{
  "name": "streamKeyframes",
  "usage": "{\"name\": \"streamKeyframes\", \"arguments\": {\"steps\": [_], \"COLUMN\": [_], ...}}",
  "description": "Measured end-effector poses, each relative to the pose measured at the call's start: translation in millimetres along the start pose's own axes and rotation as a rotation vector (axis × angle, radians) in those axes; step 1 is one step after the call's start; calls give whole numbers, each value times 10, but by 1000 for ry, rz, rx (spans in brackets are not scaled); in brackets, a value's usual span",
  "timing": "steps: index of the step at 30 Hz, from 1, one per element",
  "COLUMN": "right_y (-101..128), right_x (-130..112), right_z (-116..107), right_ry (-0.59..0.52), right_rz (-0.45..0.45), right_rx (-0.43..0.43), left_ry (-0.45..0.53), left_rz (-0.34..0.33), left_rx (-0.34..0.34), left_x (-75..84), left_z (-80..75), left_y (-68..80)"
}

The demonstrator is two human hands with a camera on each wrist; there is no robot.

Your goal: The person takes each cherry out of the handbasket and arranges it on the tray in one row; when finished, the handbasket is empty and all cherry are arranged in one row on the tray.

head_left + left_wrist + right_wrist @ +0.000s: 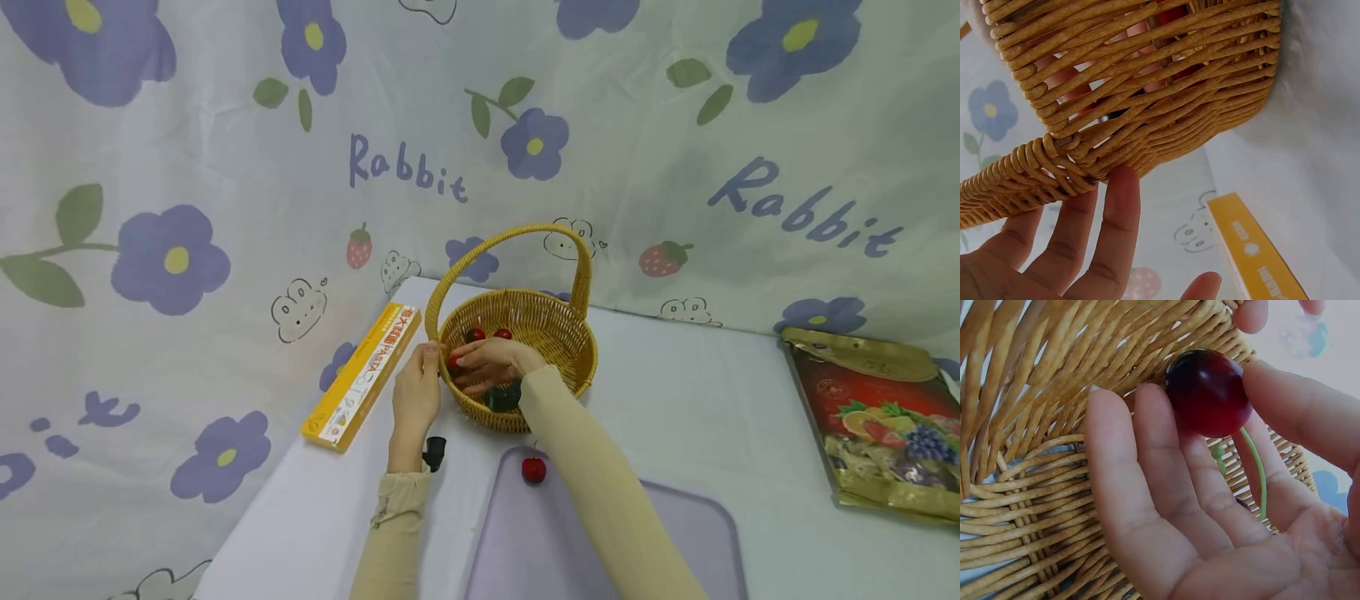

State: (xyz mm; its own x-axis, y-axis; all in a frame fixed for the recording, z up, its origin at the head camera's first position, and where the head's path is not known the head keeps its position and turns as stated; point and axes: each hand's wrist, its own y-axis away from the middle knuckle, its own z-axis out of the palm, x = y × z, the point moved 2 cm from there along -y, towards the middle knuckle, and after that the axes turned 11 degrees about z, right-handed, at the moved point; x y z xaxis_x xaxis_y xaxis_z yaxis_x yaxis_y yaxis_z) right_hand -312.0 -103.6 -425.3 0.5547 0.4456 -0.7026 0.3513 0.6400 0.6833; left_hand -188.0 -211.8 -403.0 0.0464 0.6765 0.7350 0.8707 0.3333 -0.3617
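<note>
A wicker basket [555,333] stands near the counter's [675,417] back edge. The left grip [416,400], fingers straight, touches the basket's outer rim. The right grip [491,362] reaches inside the basket, pinching a dark red cherry [1207,392] between thumb and fingers. Another cherry [533,469] lies on the lilac mat [675,542] at the front edge.

We count one wicker basket [551,333] with a single arched handle. Cherries come to at least four: two lying inside the basket [476,335], one held in the right hand [1208,392], and one on the tray [533,470]; more may be hidden under the fingers. We see one lilac tray [675,533], one yellow pasta box [363,375], one gold and red snack bag [881,417], and two hands, left [415,400] and right [491,363]
</note>
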Motion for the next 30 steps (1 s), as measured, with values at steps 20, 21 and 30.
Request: {"name": "streamKeyframes", "arguments": {"steps": [20,21,30], "right_y": [775,854,1433], "right_x": [-44,-46,153], "right_z": [-364,-401,-692], "right_ry": [-95,-108,-176], "right_rz": [-205,-226,-362], "right_rx": [-50,-52,-68], "left_ry": [-6,-7,13], "left_rz": [-21,-25,-51], "left_rx": [-12,-14,-36], "left_x": [-27,-31,-49], "left_z": [-6,-15,14], "left_y": [-31,-33,-32]}}
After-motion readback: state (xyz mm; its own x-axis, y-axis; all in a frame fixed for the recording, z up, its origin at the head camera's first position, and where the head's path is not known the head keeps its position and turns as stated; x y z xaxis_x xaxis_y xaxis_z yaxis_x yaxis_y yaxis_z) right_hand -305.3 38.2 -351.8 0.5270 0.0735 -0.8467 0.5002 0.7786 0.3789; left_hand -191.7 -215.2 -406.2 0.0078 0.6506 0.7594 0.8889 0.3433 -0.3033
